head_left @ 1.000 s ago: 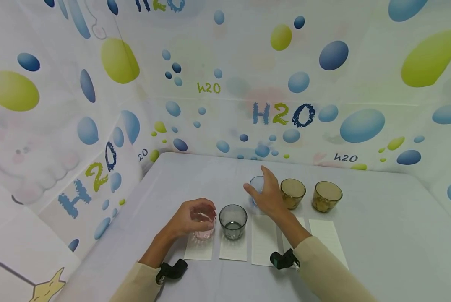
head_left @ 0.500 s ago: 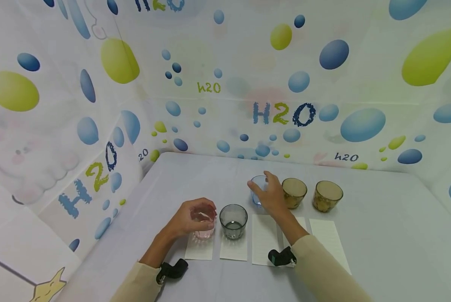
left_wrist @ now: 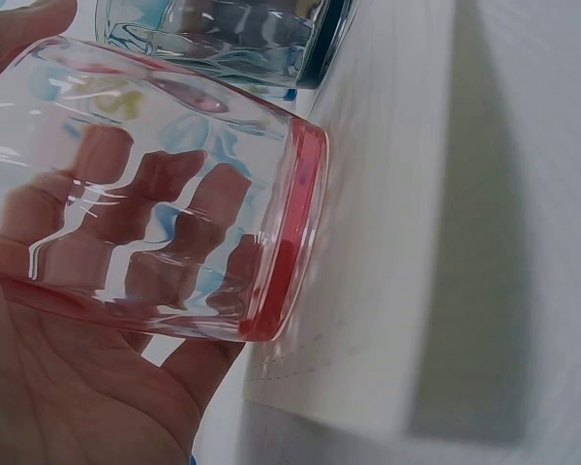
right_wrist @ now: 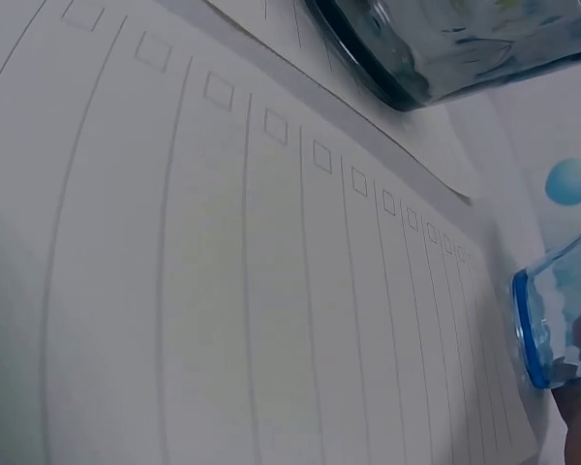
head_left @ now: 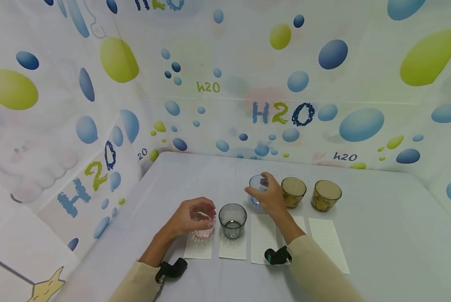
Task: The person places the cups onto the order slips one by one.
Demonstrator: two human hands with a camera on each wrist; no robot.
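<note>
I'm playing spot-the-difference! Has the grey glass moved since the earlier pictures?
No. In the head view, the grey glass keeps the same place against the H2O print beyond it, shifting neither sideways nor nearer.

The left hand (left_wrist: 87, 397) curls round a clear pink glass (left_wrist: 165, 203), its fingers (left_wrist: 208, 370) showing through from the far side. The glass's redder base faces away from the palm. Beyond the hand is a bluish-grey glass (left_wrist: 223, 34), partly cut off. Past the base lies pale paper (left_wrist: 378, 242) on the white surface (left_wrist: 571, 242); blur hides whether they touch.
</note>
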